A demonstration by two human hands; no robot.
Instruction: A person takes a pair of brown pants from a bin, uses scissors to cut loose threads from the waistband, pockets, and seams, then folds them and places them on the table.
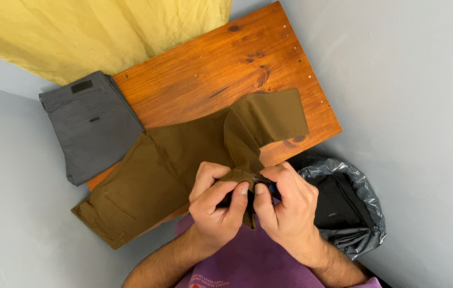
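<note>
My left hand (214, 205) curled tight, thumb and forefinger pinching folded hem edge of brown trousers (151, 176). My right hand (286, 205) same, fingers closed on that edge just beside left; small dark thing under fingertips, cannot tell what. Trousers: matte olive-brown cotton twill, stitched pocket, lying across wooden table (226, 64), one leg doubled back into flat rectangle. Table: glossy orange pine, dark knots. Grey trousers (90, 125) folded square at table's left end. Crinkled shiny grey plastic bag (362, 210) on floor, dark cloth inside. Yellow creased curtain (93, 29) above.
</note>
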